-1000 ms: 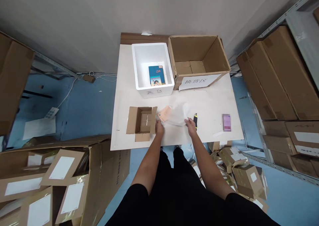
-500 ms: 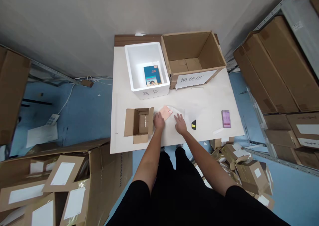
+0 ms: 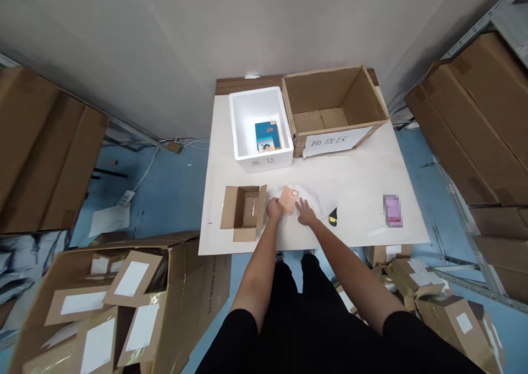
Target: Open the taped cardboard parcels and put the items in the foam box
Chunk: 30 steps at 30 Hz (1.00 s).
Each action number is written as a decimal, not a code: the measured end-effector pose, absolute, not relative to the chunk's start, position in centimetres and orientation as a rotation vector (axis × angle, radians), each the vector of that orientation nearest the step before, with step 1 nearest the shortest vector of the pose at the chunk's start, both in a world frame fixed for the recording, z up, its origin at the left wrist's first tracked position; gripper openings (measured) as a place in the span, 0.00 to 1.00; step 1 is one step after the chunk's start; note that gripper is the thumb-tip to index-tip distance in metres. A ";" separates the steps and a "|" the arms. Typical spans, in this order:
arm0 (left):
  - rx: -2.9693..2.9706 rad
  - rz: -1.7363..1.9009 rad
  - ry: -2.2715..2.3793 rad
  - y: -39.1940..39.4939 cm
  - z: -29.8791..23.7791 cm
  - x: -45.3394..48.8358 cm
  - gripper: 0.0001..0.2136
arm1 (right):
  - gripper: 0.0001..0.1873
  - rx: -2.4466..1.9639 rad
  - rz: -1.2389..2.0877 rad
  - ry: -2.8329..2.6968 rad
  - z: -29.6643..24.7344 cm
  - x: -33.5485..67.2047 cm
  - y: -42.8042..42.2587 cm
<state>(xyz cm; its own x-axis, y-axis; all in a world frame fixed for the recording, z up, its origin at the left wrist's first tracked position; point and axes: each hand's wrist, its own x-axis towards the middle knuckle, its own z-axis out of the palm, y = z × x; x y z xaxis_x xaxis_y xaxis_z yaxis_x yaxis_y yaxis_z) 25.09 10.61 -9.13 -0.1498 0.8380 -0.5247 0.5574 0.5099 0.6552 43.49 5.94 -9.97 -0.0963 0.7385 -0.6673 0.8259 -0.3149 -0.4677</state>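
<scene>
A small pale-orange booklet (image 3: 288, 199) with a red-framed label in its corner lies at the front of the table, on a thin white sheet of wrapping (image 3: 314, 199). My left hand (image 3: 274, 209) is closed at the booklet's left edge, its fingertips partly hidden. Just right of the booklet, my right hand (image 3: 306, 213) rests on the wrapping with fingers apart. A small open carton (image 3: 249, 209) stands left of my left hand. To the right of my right hand lies a black and yellow cutter (image 3: 333, 216).
At the back, a white foam box (image 3: 264, 162) holds books, including a blue book (image 3: 272, 131). Beside it stands a large open cardboard box (image 3: 350, 118) with a handwritten sign. A purple blurred item (image 3: 392, 210) lies at the right. A big carton of parcels (image 3: 198, 297) stands on the floor.
The booklet has turned to stand more upright in view between my hands. My left hand has curled closed at its edge. The whole view has shifted, so the table appears further right.
</scene>
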 end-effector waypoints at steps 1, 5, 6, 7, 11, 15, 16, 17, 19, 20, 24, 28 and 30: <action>1.121 0.416 1.824 10.5 -8.5 25.0 0.09 | 0.50 2.111 -1.468 1.758 -9.4 43.8 6.3; 0.982 0.589 1.698 10.0 -4.2 24.9 0.13 | 0.42 2.498 -1.824 1.657 -5.6 45.3 7.2; 0.968 0.631 1.652 10.0 -2.8 24.9 0.15 | 0.42 2.555 -2.021 1.610 -4.3 45.6 7.4; 0.954 0.672 1.595 10.0 -1.3 24.8 0.16 | 0.42 2.563 -2.247 1.565 -2.8 46.0 7.6; 0.877 0.781 1.235 10.5 5.4 23.8 0.25 | 0.39 2.352 -2.858 1.575 4.2 47.9 8.6; 0.932 0.771 0.943 11.3 11.7 23.0 0.35 | 0.39 2.111 -3.006 1.792 11.3 50.2 9.2; 0.958 0.770 0.900 11.4 13.0 22.9 0.36 | 0.40 2.032 -3.029 1.833 12.8 50.7 9.2; 0.982 0.772 0.865 11.5 14.2 22.8 0.36 | 0.41 1.960 -3.043 1.871 14.3 51.1 9.2; 1.024 0.785 0.818 11.7 16.1 22.8 0.36 | 0.42 1.856 -3.049 1.948 16.8 51.6 9.0; 1.045 0.792 0.804 11.8 16.9 22.7 0.37 | 0.42 1.820 -3.044 1.987 18.0 51.7 8.8; 1.178 0.873 0.854 11.8 19.1 22.9 0.39 | 0.44 1.747 -3.025 2.095 21.2 51.6 8.2; 1.424 1.197 1.155 10.6 20.7 25.1 0.25 | 0.44 1.947 -2.907 2.213 22.4 51.0 8.1; 1.520 1.222 1.161 9.6 21.4 27.0 0.21 | 0.44 2.019 -2.838 2.334 22.7 50.2 8.1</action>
<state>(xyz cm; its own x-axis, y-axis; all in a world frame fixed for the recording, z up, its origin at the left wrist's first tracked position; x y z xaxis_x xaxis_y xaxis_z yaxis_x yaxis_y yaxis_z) 27.01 9.55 21.41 0.0932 0.9751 0.2013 0.1510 -0.2137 0.9652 50.20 8.06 22.67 -0.1498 0.9887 -0.0048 -0.1861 -0.0329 -0.9820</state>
